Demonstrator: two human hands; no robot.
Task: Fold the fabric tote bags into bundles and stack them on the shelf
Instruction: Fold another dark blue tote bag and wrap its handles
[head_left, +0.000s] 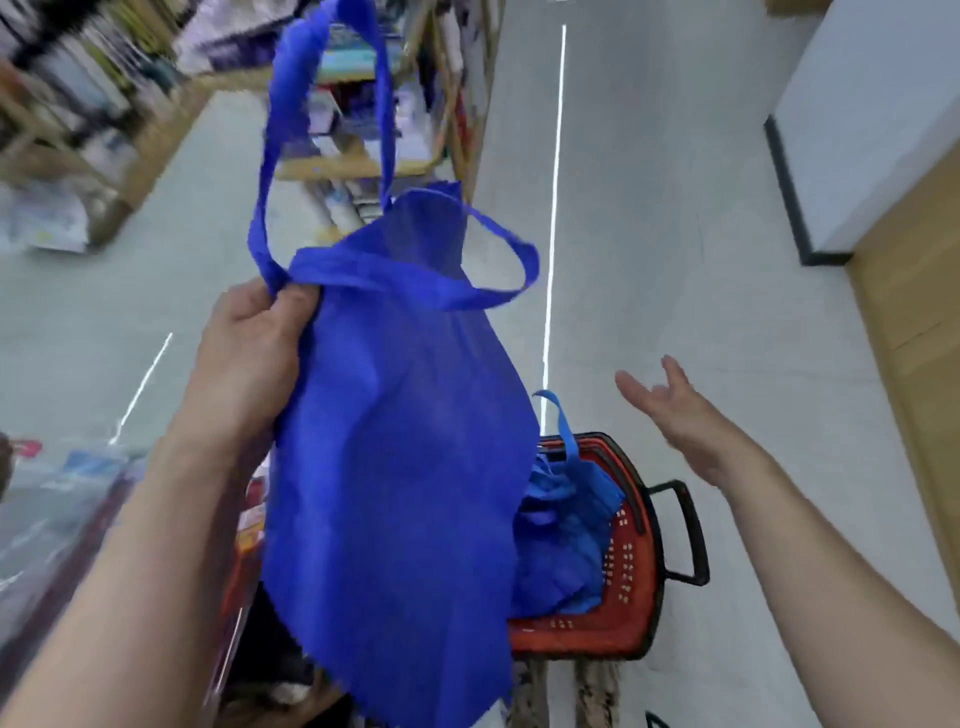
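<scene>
In the head view, your left hand (249, 338) holds a blue tote bag (405, 441) up in front of you, in the middle of the frame. Your fingers (296, 301) are clenched on the bag's top left corner, right where one strap joins the body, with the thumb pressed over the fabric.

The bag hangs loose and unfolded. Its long axis runs from the open mouth, beside your hand, down to the bottom hem at the lower edge of the frame, so the mouth points up and away from you and the hem points down towards you. The cloth is rumpled and bellied rather than flat.

One strap (384, 104) rises from your grip in a tall loop towards the top of the frame. The second strap (519, 249) swings out to the right from the mouth in a flatter loop.

Your right hand (670, 410) is off to the right, well apart from the bag and touching nothing. Its fingers (675, 371) are released and spread, pointing away from you.

Below that hand, partly hidden behind the hanging bag, sits a red basket (639, 597) with a black handle (691, 530) sticking out on its right side. More blue bags (561, 545) lie crumpled inside it, one of their straps standing up above the rim.

Beyond lies a pale floor (649, 260), and blurred wooden shelving (363, 161) packed with goods fills the upper left
</scene>
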